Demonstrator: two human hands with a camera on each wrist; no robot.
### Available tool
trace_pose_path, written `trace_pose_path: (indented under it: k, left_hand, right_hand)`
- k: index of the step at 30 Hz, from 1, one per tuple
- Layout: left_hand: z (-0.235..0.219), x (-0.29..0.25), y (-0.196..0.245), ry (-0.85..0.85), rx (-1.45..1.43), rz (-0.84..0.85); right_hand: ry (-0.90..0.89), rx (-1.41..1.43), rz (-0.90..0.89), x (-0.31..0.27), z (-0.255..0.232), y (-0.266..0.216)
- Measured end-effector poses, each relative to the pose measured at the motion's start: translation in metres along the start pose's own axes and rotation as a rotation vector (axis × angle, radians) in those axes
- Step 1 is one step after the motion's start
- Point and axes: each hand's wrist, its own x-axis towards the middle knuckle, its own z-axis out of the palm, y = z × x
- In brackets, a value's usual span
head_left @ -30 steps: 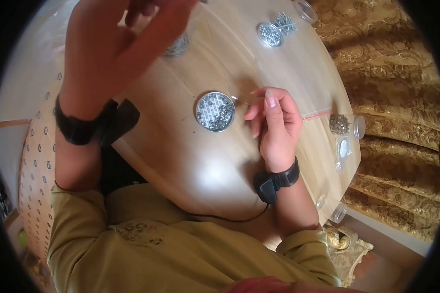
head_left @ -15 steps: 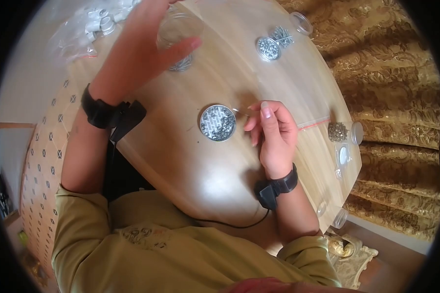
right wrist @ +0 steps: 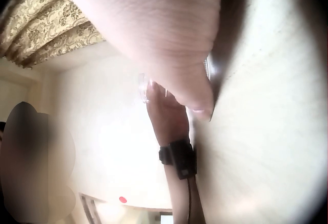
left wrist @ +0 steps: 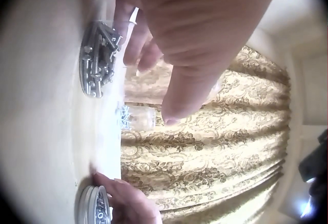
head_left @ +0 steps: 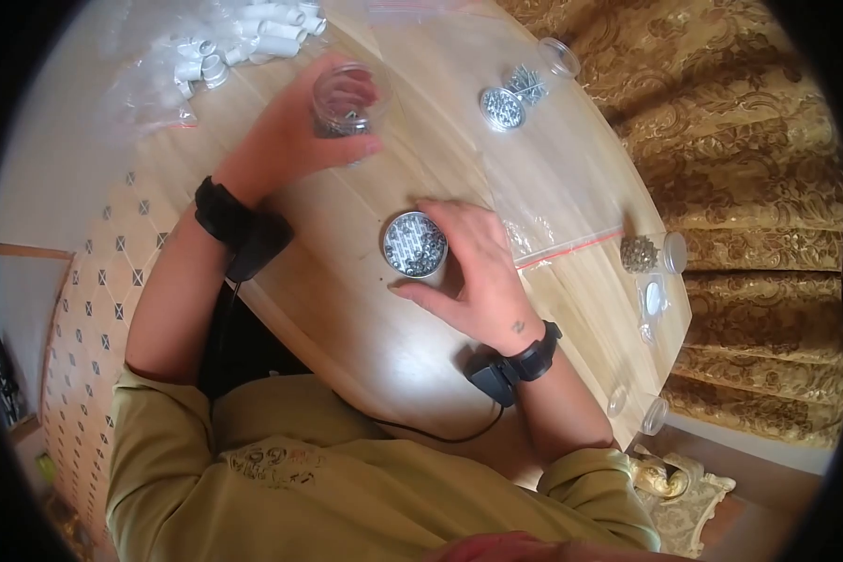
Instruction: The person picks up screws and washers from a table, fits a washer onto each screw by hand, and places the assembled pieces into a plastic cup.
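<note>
My left hand [head_left: 295, 126] grips a clear plastic jar [head_left: 339, 86], with fingers showing through its wall. Silver screws [left wrist: 100, 60] lie heaped in a shallow round holder below that hand in the left wrist view. On the table in front of me is a shallow round dish [head_left: 400, 245] of small metal nuts [head_left: 425, 255]. My right hand [head_left: 478, 272] holds this dish, fingers at its far side and thumb at its near side. In the right wrist view, the thumb hides most of the dish.
A second round dish of small silver parts [head_left: 503, 110] stands beside a clear jar of long screws [head_left: 526, 84]. Bagged white pipe fittings [head_left: 276, 33] lie at the far left. A jar of brownish small parts [head_left: 639, 254] and a flat zip bag [head_left: 557, 234] are to the right.
My right hand, pinching a small thin piece earlier, has moved left onto the dish of nuts; that piece no longer shows. My left hand has come down and taken hold of the clear jar.
</note>
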Motion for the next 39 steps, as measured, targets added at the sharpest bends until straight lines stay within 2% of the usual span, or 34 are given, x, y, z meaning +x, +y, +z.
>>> trace_pose_path:
  k: [1,3,8,10,14,16,19,21,22,24,25,27,28,30,33,37,39]
  left_hand:
    - [0.001,-0.001,0.004,0.002,0.003,0.004]
    - [0.001,-0.002,0.012,-0.114,0.029,-0.029]
    - [0.006,-0.009,0.007,-0.233,0.073,-0.017]
    - [0.01,-0.011,0.009,-0.282,0.091,-0.018]
    - [0.011,-0.001,0.016,-0.297,0.109,-0.015]
    - [0.014,0.014,0.019,-0.311,0.114,0.004]
    - [0.013,0.051,0.033,-0.249,0.031,0.042]
    - [0.02,0.079,0.052,-0.174,-0.013,-0.051]
    - [0.025,0.088,0.054,-0.178,-0.011,-0.046]
    - [0.038,0.104,0.058,-0.153,-0.039,0.065]
    - [0.05,0.107,0.057,-0.161,-0.041,0.071]
    - [0.084,0.111,0.052,-0.374,-0.245,0.025]
    - [0.097,0.113,0.056,-0.387,-0.249,0.026]
    - [0.121,0.119,0.065,-0.539,-0.245,-0.066]
    - [0.153,0.141,0.054,-0.615,-0.194,-0.073]
    - [0.182,0.158,0.022,-0.559,-0.182,-0.028]
    - [0.19,0.157,-0.007,-0.487,-0.064,-0.067]
  right_hand:
    - [-0.04,-0.02,-0.021,-0.002,0.002,0.003]
    - [-0.024,-0.013,-0.027,-0.003,0.004,0.007]
    - [0.001,0.058,0.006,-0.004,0.002,0.004]
    - [0.074,0.071,0.019,-0.004,0.001,0.005]
    - [0.183,0.121,0.064,-0.007,0.005,0.009]
    - [0.174,0.152,0.077,-0.007,0.005,0.01]
    - [0.181,0.148,0.081,-0.007,0.005,0.011]
    - [0.169,0.151,0.092,-0.005,0.005,0.011]
    - [0.173,0.178,0.103,-0.005,0.005,0.01]
    - [0.181,0.199,0.114,-0.005,0.005,0.01]
    - [0.175,0.21,0.07,-0.005,0.007,0.01]
    - [0.163,0.229,0.024,-0.004,0.006,0.013]
    - [0.172,0.225,0.033,-0.003,0.005,0.013]
    - [0.099,0.205,0.033,-0.003,0.003,0.013]
    - [0.084,0.209,0.044,-0.002,0.002,0.014]
    - [0.054,0.232,0.054,-0.003,0.002,0.016]
    - [0.052,0.219,0.063,-0.004,0.001,0.015]
